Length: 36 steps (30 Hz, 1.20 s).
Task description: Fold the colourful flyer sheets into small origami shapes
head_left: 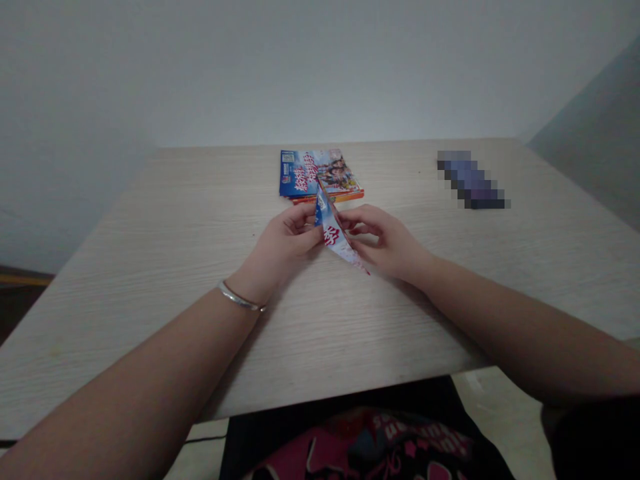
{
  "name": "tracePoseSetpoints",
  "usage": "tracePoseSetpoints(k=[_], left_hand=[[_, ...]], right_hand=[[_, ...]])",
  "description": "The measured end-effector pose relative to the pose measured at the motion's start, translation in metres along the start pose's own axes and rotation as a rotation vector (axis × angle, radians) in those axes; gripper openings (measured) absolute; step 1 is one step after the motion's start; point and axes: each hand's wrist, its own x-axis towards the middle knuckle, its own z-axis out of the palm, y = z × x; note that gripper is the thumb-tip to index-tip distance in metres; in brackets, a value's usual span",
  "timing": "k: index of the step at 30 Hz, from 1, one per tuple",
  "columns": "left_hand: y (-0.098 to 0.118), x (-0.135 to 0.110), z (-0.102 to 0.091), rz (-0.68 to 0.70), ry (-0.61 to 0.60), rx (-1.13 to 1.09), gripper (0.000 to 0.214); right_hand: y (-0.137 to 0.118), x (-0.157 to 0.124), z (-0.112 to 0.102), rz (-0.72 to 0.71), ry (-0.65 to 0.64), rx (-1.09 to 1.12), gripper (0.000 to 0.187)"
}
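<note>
Between my hands, just above the table, is a folded paper leaflet (332, 230), printed blue and white with red characters and bent into a pointed triangular shape. My left hand (287, 243) pinches its left side between thumb and fingers; a silver bangle circles that wrist. On the other side, the fingers of my right hand (383, 237) close on the leaflet's right edge. Right behind the leaflet lies a small stack of printed leaflets (313, 172), blue on top with a picture of people, and orange edges showing underneath. The fingertips are partly hidden by the paper.
A pale wood-grain table (200, 193) stretches to a plain white wall (320, 73). At the back right lies a dark, flat, pixelated object (473, 180). The table's front edge runs close to my lap, where patterned dark and pink clothing (380, 443) shows.
</note>
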Motion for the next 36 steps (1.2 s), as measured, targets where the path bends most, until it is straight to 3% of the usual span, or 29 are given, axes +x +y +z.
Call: tracePoseSetpoints(k=[6,13,19,23,30,36], left_hand=[[-0.003,0.000,-0.002,-0.010,0.089,0.107,0.006],[0.002,0.002,-0.002,0.057,0.083,0.172,0.014],[0.000,0.000,-0.006,0.156,0.048,0.356,0.016],[-0.002,0.000,-0.007,0.128,0.013,0.305,0.017],[-0.003,0.000,-0.002,0.027,-0.043,0.120,0.027],[-0.004,0.000,-0.002,-0.019,0.045,0.097,0.056]], right_hand=[[0.005,0.001,-0.005,0.151,0.069,0.161,0.013],[-0.005,0.004,-0.001,0.264,0.013,0.361,0.035],[-0.010,0.004,0.004,0.349,0.077,0.351,0.028],[-0.009,0.006,0.005,0.428,0.090,0.430,0.034],[-0.007,0.009,0.001,0.272,0.232,0.322,0.047],[-0.002,0.008,-0.003,0.255,0.146,0.265,0.021]])
